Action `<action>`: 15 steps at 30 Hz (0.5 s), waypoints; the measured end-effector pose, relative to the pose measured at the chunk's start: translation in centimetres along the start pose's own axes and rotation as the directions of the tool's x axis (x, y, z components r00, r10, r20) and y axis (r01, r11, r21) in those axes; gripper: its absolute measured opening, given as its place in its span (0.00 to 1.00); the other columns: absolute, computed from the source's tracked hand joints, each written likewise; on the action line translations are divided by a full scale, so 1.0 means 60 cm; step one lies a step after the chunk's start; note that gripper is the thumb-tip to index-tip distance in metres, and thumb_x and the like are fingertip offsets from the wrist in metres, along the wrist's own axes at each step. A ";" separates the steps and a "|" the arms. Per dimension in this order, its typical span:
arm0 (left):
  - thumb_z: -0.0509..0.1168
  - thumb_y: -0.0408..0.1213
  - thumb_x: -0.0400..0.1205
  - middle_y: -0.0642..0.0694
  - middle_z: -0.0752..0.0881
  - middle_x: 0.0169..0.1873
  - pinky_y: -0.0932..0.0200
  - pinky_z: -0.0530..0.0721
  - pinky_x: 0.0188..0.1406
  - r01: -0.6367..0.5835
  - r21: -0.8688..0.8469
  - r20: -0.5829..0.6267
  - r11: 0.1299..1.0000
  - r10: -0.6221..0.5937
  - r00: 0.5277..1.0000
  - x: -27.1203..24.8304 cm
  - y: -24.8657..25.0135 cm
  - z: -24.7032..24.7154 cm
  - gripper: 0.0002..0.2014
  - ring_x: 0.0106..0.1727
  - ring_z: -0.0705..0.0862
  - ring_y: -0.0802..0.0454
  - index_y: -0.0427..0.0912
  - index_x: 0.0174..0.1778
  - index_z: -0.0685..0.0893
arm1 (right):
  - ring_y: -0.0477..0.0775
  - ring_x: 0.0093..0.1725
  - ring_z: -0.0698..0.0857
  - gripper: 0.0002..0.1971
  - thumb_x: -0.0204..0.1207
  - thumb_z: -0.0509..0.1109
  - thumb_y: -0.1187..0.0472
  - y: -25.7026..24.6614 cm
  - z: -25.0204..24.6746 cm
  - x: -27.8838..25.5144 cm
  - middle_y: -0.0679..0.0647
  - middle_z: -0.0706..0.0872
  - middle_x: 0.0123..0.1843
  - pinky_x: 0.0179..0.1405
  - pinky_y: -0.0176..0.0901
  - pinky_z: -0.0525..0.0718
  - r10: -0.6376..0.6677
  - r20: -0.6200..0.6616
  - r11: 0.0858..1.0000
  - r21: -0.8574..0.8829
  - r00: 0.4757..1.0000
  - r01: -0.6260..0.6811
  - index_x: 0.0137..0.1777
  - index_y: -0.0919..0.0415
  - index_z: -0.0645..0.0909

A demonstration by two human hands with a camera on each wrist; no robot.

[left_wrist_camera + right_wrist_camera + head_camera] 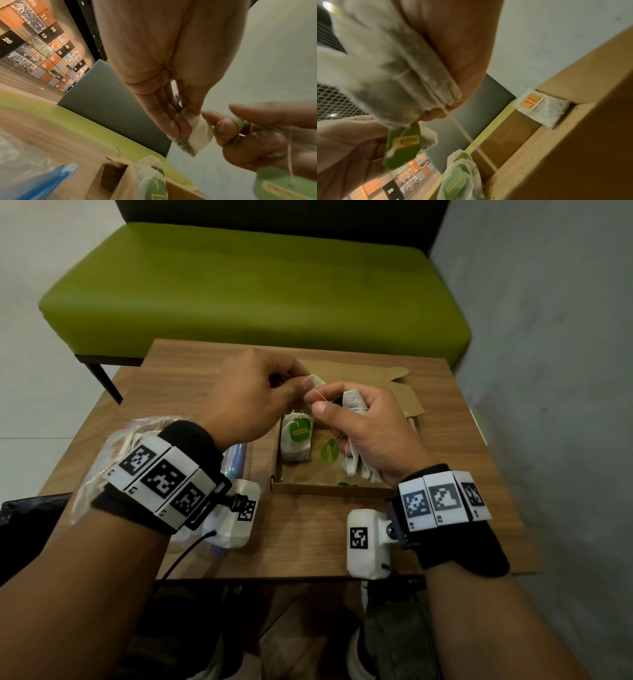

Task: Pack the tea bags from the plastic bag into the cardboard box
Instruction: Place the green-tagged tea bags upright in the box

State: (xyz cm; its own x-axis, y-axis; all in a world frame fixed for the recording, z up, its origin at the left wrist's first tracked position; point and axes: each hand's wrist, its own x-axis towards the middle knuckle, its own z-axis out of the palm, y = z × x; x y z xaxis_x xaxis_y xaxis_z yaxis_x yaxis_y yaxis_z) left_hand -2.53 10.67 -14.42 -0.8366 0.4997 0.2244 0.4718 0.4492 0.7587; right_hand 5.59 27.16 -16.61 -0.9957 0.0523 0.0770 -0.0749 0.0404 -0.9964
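Above the open cardboard box (308,486), my left hand (297,382) pinches the top of one white tea bag (315,381), which the left wrist view shows between thumb and fingers (197,133). My right hand (320,402) grips a bundle of tea bags (352,400) with their strings; a green tag (404,146) dangles from it. The two hands meet at the single bag. A stack of green-tagged tea bags (296,440) stands at the box's left end. One tea bag with an orange tag (544,108) lies in a box corner. The plastic bag (135,433) lies under my left wrist.
The box sits on a small wooden table (308,542). Its lid flaps (394,385) lie open toward the far side. A green bench (257,285) stands behind the table and a grey wall (548,337) runs along the right. The bag's blue zip strip (42,182) lies left of the box.
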 end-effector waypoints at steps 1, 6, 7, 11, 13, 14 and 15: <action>0.68 0.41 0.84 0.51 0.91 0.36 0.43 0.91 0.43 -0.008 0.005 0.017 1.000 0.008 1.000 0.000 0.000 -0.001 0.07 0.37 0.91 0.56 0.45 0.47 0.91 | 0.34 0.29 0.84 0.06 0.81 0.72 0.70 -0.002 0.000 0.000 0.39 0.86 0.29 0.26 0.23 0.77 -0.004 -0.003 1.000 -0.002 1.000 0.004 0.55 0.71 0.86; 0.68 0.43 0.84 0.53 0.92 0.40 0.44 0.90 0.47 -0.003 0.020 0.143 1.000 0.000 0.990 -0.002 -0.001 -0.008 0.08 0.41 0.90 0.57 0.48 0.52 0.92 | 0.36 0.30 0.84 0.02 0.79 0.75 0.68 -0.005 0.000 0.003 0.45 0.88 0.33 0.29 0.26 0.78 -0.028 -0.106 1.000 -0.013 0.994 0.027 0.46 0.63 0.85; 0.69 0.43 0.84 0.54 0.92 0.41 0.46 0.90 0.48 0.004 0.027 0.175 1.000 -0.008 0.985 -0.002 0.000 -0.009 0.08 0.42 0.90 0.58 0.49 0.53 0.92 | 0.37 0.30 0.84 0.03 0.79 0.75 0.67 -0.004 0.000 0.004 0.46 0.89 0.33 0.29 0.27 0.78 -0.024 -0.122 1.000 -0.016 0.992 0.022 0.45 0.62 0.85; 0.74 0.41 0.79 0.56 0.92 0.39 0.64 0.86 0.39 -0.005 0.028 0.248 1.000 -0.002 0.969 -0.007 0.005 -0.008 0.06 0.39 0.88 0.62 0.53 0.51 0.91 | 0.44 0.32 0.81 0.05 0.79 0.77 0.64 -0.001 -0.002 0.007 0.58 0.87 0.38 0.29 0.33 0.79 -0.012 -0.161 0.999 -0.037 0.987 0.006 0.43 0.58 0.85; 0.74 0.40 0.79 0.56 0.91 0.37 0.70 0.80 0.33 -0.022 0.039 0.258 0.999 0.011 0.966 -0.006 0.006 -0.006 0.05 0.36 0.86 0.63 0.53 0.49 0.91 | 0.43 0.31 0.82 0.05 0.79 0.76 0.67 -0.002 -0.001 0.007 0.58 0.87 0.38 0.28 0.31 0.79 -0.006 -0.157 1.000 0.005 0.988 0.007 0.43 0.60 0.84; 0.73 0.39 0.79 0.56 0.90 0.35 0.69 0.79 0.32 -0.026 0.044 0.257 0.999 0.014 0.966 -0.005 0.005 -0.006 0.04 0.35 0.85 0.62 0.52 0.48 0.91 | 0.41 0.30 0.82 0.05 0.79 0.75 0.67 -0.005 0.000 0.006 0.57 0.87 0.37 0.27 0.30 0.79 -0.002 -0.153 1.000 0.028 0.988 0.007 0.43 0.61 0.84; 0.73 0.39 0.80 0.54 0.90 0.35 0.66 0.79 0.32 -0.026 0.046 0.254 0.999 0.014 0.967 -0.005 0.003 -0.006 0.04 0.34 0.85 0.60 0.51 0.48 0.91 | 0.40 0.28 0.81 0.05 0.80 0.75 0.68 -0.007 0.000 0.005 0.57 0.87 0.36 0.26 0.29 0.78 0.006 -0.149 0.999 0.052 0.989 0.002 0.43 0.62 0.83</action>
State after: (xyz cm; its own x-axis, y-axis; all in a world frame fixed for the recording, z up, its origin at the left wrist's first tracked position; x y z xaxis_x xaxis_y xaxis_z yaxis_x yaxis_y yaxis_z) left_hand -2.32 10.34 -14.10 -0.7321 0.6773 0.0722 0.5060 0.4698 0.7233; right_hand 5.33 27.14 -16.14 -0.9767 0.2006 0.0760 -0.0799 -0.0113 -0.9967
